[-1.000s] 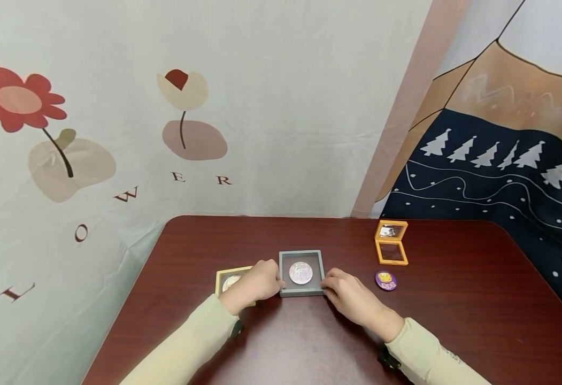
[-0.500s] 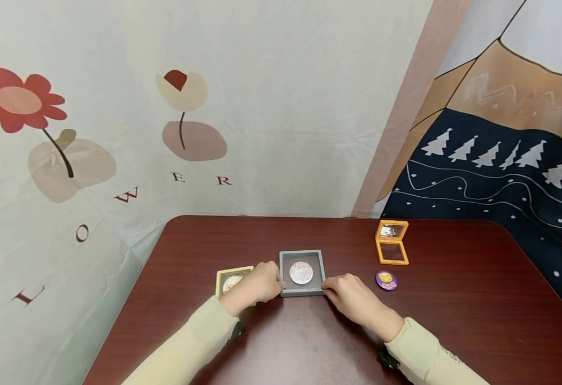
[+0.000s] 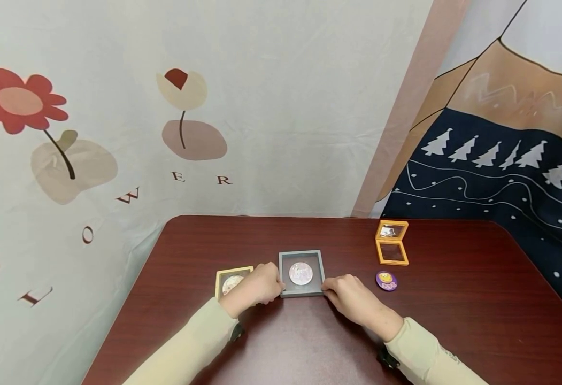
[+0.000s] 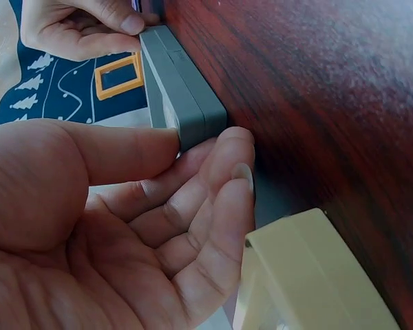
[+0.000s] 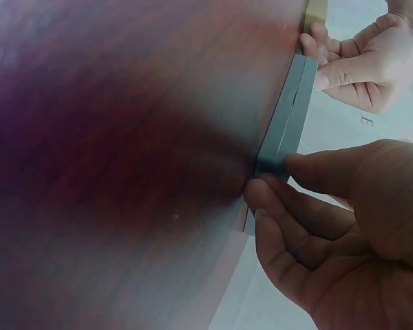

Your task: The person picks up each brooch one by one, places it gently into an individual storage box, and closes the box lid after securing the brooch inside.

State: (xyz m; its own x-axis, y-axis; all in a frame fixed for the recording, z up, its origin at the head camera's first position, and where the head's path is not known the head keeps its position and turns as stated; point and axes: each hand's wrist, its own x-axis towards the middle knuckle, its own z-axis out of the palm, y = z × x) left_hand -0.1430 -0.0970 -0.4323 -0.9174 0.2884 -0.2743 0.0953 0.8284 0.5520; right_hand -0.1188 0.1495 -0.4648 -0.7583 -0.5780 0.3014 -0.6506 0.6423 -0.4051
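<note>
A square grey display case (image 3: 301, 293) with a clear window lies flat near the middle of the table. Inside it shows a round, pale, shiny badge (image 3: 301, 273). My left hand (image 3: 263, 284) pinches the case's near left corner, thumb on top and curled fingers below in the left wrist view. At the near right corner my right hand (image 3: 355, 300) grips the case between thumb and fingertips. The two layers of the grey case (image 5: 289, 110) meet along a thin seam in the right wrist view. Partly behind my left hand is a pale yellow case (image 3: 220, 283) with another round badge (image 3: 231, 283).
At the back right an orange case (image 3: 391, 262) stands hinged open. Just in front of it lies a round purple badge (image 3: 386, 280) with a yellow figure. A printed cloth (image 3: 281, 107) hangs behind the dark red-brown table (image 3: 454, 299).
The knuckles of my right hand have dropped slightly since a second ago. The grey case and my left hand stay in nearly the same place.
</note>
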